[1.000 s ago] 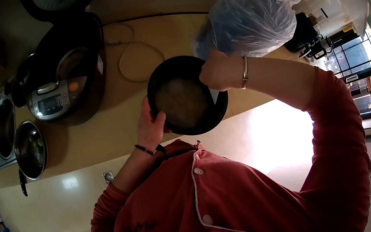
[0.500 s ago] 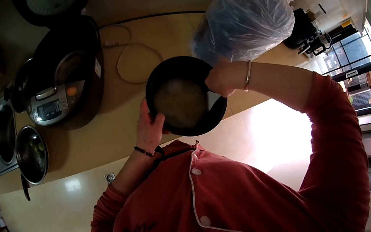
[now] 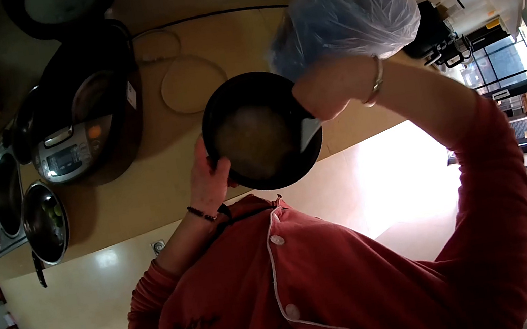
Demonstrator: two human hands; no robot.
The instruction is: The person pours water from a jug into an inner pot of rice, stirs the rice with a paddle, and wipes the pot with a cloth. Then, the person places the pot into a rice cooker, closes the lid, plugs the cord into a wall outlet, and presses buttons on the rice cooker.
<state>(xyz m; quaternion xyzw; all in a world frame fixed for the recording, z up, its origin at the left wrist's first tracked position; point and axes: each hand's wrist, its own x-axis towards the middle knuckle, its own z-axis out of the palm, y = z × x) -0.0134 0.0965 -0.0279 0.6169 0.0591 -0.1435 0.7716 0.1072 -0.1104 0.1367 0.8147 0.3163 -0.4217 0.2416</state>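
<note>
Since half a second ago my right hand [image 3: 336, 87] has shifted a little outward to my right and away from my body, while my left hand [image 3: 208, 179] has kept its place on the black pot [image 3: 283, 179]. My right fingers are curled together into a fist, clamped on a pale flat tool [image 3: 310, 132] whose end shows below them, inside the pot near its right wall; the rest of it is hidden in my grip. My left fingers are clamped on the pot's left side, thumb at the rim. The pot sits between my hands, over the front edge of the table [image 3: 146, 202], its mouth facing up. Inside is something pale yellowish [image 3: 253, 142], too dim and blurred for me to say what it is. A bangle [image 3: 376, 81] circles my right wrist, a string of beads [image 3: 201, 214] my left. Just beyond my right hand stands a clear plastic bag [image 3: 353, 11]. A pale cord [image 3: 164, 94] loops on the table beyond the pot. Off to my left is a rice cooker [image 3: 74, 152] with its lid [image 3: 62, 5] raised; nearer me, a metal bowl [image 3: 48, 248] holds green pieces [image 3: 53, 213], beside the sink [image 3: 7, 192].
</note>
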